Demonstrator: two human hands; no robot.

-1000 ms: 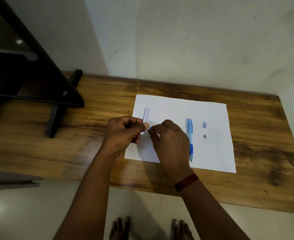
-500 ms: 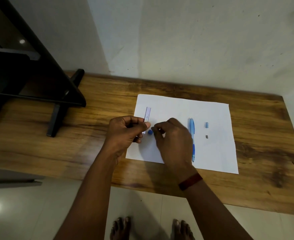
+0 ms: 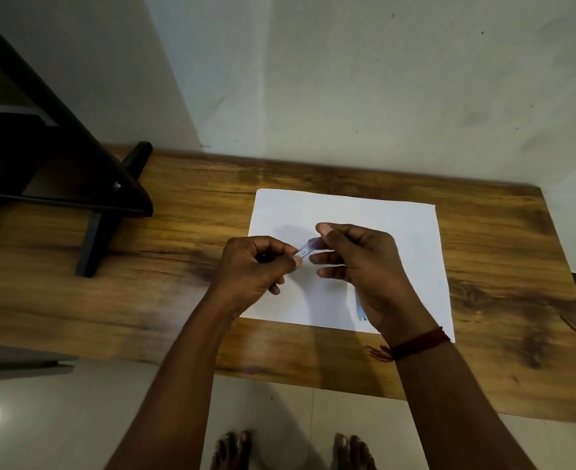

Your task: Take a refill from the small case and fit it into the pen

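My left hand point(image 3: 251, 266) grips a small clear tube point(image 3: 303, 251) with a white label, its free end pointing right. My right hand point(image 3: 357, 262) meets that end and pinches a small blue piece point(image 3: 313, 243) against it with thumb and forefinger. Both hands hover over a white sheet of paper point(image 3: 412, 232) lying on a wooden table point(image 3: 185, 232). Only the tip of a blue pen point(image 3: 364, 317) peeks out on the sheet below my right wrist; the rest is hidden by the hand. A red thread band point(image 3: 415, 342) circles my right wrist.
A black stand point(image 3: 86, 184) with a slanted leg occupies the table's back left. A pale wall point(image 3: 347, 79) runs right behind the table. The near table edge meets a tiled floor point(image 3: 59, 418), where my bare feet point(image 3: 232, 449) show.
The tube has tilted from upright to pointing right. My right hand picked up the blue piece from the sheet and brought it to the tube's end, now covering the pen and small parts.
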